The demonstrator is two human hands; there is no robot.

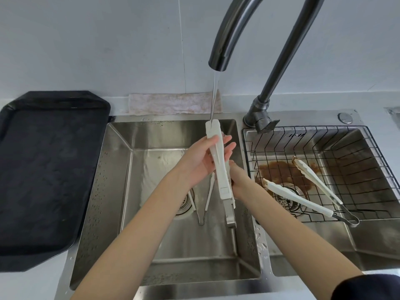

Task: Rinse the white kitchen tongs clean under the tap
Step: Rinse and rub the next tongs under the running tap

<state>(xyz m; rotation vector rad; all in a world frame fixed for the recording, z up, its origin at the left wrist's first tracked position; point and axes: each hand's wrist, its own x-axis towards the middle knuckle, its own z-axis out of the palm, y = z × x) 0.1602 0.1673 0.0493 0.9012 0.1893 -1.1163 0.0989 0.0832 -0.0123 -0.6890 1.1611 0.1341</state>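
1. Both forearms came up from the bottom edge, closest to the camera, meeting over the left sink basin (pixel 121 161). Dark sleeve (pixel 368 287) showed on the right arm only.
2. Far left, a black tray (pixel 43 169) sat on the counter, just beside the basin. Not involved.
3. Behind the basin a pinkish cloth (pixel 173 103) lay flat against the wall.
4. Left hand (pixel 201 159) was fairly open, palm up, fingers mostly straight and cradling the upper half of the white tongs (pixel 219 165), thumb laid along the near side. More a support than a real clamp, as far as I could tell.
5. Those tongs stood nearly upright, long axis running from the tip under the water stream (pixel 214 100) down to the metal hinge end pointing back at the camera. Arms looked closed together. Water hit right at the top tip.
6. Another pair of tongs (pixel 205 200) lay on the basin floor near the drain, spread in a V.
7. Right hand (pixel 237 180) was curled around the lower handle from the right side. Fingers were hidden behind the tongs, so grip width was hard to judge, but it was clearly holding.
8. My guess: the right hand does the steering, so turning the tongs about that long axis would bring the other faces under the stream.
9. Tap (pixel 223 40) arched overhead, base to the right.
10. Right basin held a wire rack (pixel 324 135) with dirty tongs (pixel 303 191) in it and a brown sauce stain (pixel 279 169) below.
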